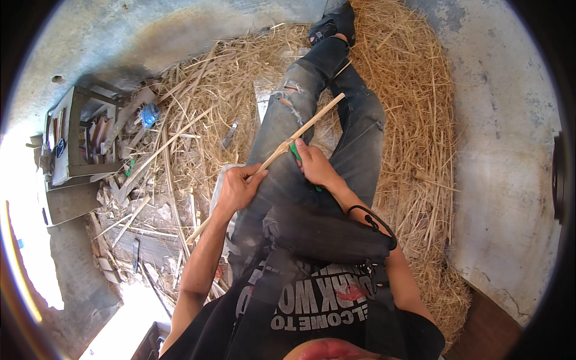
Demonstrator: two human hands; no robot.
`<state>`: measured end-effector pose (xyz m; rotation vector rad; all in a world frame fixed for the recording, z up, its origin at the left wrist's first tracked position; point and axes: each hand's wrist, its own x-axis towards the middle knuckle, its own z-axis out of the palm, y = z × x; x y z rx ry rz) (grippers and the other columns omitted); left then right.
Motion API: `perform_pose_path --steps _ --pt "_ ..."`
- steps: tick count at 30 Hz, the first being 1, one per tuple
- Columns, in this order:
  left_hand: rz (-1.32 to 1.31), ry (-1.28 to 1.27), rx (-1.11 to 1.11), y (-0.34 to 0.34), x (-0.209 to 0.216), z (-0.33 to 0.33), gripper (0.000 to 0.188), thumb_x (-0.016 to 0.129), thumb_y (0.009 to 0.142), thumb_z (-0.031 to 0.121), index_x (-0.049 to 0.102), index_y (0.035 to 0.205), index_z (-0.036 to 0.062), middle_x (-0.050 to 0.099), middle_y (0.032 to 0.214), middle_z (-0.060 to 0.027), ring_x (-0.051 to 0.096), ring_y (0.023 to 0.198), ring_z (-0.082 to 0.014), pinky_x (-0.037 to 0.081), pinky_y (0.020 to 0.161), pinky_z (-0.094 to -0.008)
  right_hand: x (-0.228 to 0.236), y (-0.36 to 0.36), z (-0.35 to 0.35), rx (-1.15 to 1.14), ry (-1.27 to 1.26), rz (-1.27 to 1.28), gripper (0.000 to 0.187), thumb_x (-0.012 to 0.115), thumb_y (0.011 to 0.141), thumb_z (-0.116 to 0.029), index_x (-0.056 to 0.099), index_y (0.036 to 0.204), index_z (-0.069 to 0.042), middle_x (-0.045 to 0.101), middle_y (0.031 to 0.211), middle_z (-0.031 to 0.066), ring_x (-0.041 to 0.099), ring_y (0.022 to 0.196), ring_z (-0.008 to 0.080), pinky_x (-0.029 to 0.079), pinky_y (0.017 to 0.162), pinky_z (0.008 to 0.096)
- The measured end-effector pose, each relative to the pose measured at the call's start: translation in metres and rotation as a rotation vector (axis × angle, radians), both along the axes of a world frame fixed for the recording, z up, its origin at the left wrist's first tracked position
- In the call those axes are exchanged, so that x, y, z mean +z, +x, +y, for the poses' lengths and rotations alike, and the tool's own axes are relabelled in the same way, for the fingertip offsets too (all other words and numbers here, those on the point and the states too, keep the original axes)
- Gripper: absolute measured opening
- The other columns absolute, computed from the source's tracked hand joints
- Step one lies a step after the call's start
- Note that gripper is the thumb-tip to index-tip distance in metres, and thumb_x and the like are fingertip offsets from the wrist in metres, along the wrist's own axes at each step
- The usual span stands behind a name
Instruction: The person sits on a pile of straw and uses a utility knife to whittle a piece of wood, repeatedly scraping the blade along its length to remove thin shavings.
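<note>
I sit on straw with my legs in torn dark jeans stretched out ahead. My left hand (238,187) grips a long pale wooden stick (317,115) near its middle; the stick slants from lower left to upper right across my lap. My right hand (313,164) is closed on a green-handled tool (296,152) pressed against the stick just above the left hand. The tool's working end is hidden by my fingers and the stick.
A thick bed of straw (414,90) covers the concrete floor (510,150). At the left stands a small wooden shelf (75,135) with scrap wood, a blue object (149,114) and loose sticks (162,150) around it. A knife-like blade (230,134) lies in the straw.
</note>
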<state>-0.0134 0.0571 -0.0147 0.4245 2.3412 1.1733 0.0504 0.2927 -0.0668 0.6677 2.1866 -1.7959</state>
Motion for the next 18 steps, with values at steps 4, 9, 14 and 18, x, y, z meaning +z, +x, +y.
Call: perform_pose_path --steps 4,9,14,18 --pt "-0.086 0.000 -0.006 -0.003 0.001 -0.001 0.033 0.077 0.096 0.028 0.078 0.117 0.0025 0.076 0.080 -0.0164 0.068 0.073 -0.0112 0.053 0.067 -0.0325 0.019 -0.001 0.006 -0.021 -0.329 -0.181 0.073 0.034 0.106 -0.071 0.050 0.074 -0.007 0.046 0.058 0.0007 0.042 0.043 0.0122 0.034 0.041 0.0289" --pt "-0.136 -0.066 -0.038 -0.011 0.008 0.004 0.033 0.076 0.096 0.028 0.077 0.118 0.0037 0.077 0.081 -0.0140 0.068 0.077 -0.0093 0.053 0.068 -0.0317 0.020 -0.003 0.015 0.074 -0.669 -0.252 0.069 0.035 0.104 -0.073 0.045 0.075 -0.012 0.037 0.056 -0.0039 0.030 0.041 0.0073 0.024 0.036 0.0257" --pt "0.015 0.078 0.017 -0.003 -0.001 0.002 0.031 0.078 0.095 0.027 0.078 0.112 0.0001 0.074 0.073 -0.0168 0.066 0.064 -0.0131 0.051 0.060 -0.0329 0.016 0.005 0.008 -0.050 -0.337 -0.089 0.071 0.035 0.107 -0.068 0.048 0.071 -0.009 0.044 0.057 0.0003 0.040 0.046 0.0119 0.034 0.044 0.0292" --pt "0.110 0.057 0.025 0.002 -0.005 0.006 0.032 0.078 0.094 0.026 0.078 0.111 -0.0005 0.073 0.074 -0.0193 0.067 0.062 -0.0188 0.052 0.061 -0.0344 0.006 0.002 0.007 -0.060 0.119 0.144 0.074 0.039 0.109 -0.060 0.056 0.070 0.001 0.054 0.060 0.0139 0.056 0.059 0.0260 0.045 0.062 0.0405"
